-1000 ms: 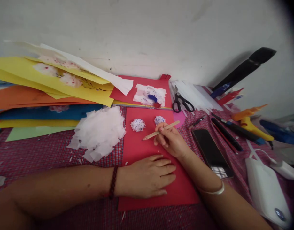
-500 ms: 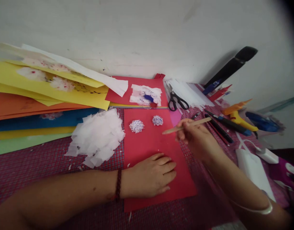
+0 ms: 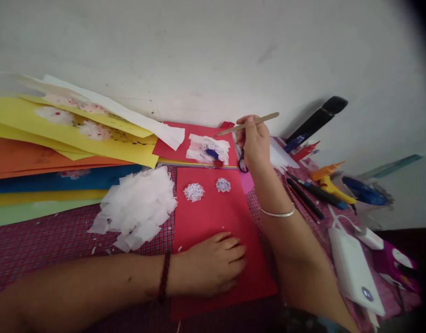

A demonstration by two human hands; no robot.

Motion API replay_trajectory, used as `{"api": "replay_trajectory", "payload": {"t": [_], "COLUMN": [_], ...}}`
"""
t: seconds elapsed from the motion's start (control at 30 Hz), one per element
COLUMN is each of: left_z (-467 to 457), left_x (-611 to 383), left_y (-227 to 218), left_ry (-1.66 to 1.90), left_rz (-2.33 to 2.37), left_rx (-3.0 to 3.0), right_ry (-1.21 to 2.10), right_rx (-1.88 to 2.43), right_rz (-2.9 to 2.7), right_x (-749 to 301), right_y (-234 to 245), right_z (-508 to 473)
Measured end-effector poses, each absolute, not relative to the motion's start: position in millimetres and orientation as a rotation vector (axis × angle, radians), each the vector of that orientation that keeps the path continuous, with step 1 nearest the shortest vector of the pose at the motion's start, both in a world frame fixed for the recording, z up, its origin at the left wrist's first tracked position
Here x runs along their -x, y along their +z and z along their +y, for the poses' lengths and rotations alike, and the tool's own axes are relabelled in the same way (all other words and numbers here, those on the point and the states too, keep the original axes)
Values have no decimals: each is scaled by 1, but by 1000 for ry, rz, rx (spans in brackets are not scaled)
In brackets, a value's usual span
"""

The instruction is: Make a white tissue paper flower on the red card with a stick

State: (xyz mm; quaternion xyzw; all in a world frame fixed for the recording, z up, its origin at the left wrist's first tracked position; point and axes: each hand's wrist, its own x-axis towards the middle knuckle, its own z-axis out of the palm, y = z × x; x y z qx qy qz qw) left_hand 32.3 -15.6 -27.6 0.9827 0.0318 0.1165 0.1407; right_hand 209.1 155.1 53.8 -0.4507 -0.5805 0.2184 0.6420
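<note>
My left hand [image 3: 209, 263] lies flat, palm down, on the lower part of a red paper sheet [image 3: 206, 215]. In my right hand [image 3: 254, 138] is a thin wooden stick [image 3: 265, 117], pinched between thumb and fingers. Its tip hovers over or touches the upper edge of a white tissue patch [image 3: 208, 143]; contact is hard to tell. Blue paint [image 3: 212, 153] and red paint [image 3: 218, 163] sit on that patch. Two white tissue puffs with blue-purple specks, a left puff [image 3: 194, 192] and a right puff [image 3: 223, 185], rest on the red sheet's upper part.
White tissue pieces [image 3: 140, 203] are piled left of the red sheet. Yellow sheets [image 3: 129, 148] with blossoms stack at the far left. Partly hidden scissors [image 3: 242, 162], pens [image 3: 305, 199], a yellow glue gun [image 3: 333, 189] and a white power bank [image 3: 355, 263] lie on the right.
My right hand has moved up and away with the stick, from above the red sheet to the paint-smeared tissue patch. My left hand stays flat on the sheet. The view has shifted slightly.
</note>
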Motion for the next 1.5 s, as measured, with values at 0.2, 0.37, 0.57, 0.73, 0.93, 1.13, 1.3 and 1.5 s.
{"api": "replay_trajectory", "payload": {"t": [0.2,0.37,0.57,0.73,0.93,1.13,1.3,1.5], "left_z": [-17,-20,-22,-20,-19,-21,-21,-17], "left_x": [-30,-26,-26,-26,-27,-33,-33,-28], "left_y": [-25,-27,-41,-39,-38,-37,-42,-41], "left_ry": [550,793,376,344,326,303,366,346], "left_rz": [187,74,129,120,104,164,114,79], "left_rx": [-2853,-2797,-2896,-2886,-2869,-2781,-2774,-2823], "right_ry": [227,148,169,248,225,115,73,165], "right_rx": [1148,1327,1368,1313,1158,1119,1052,1120], "right_rz": [-1405,-1620,-1634,-1565,-1451,-1500,-1533,-1690], "right_x": [-213,-219,-220,-220,-216,-209,-200,-207], "right_y": [29,8,-4,-1,40,72,90,98], "right_z": [180,183,187,187,169,135,111,94]}}
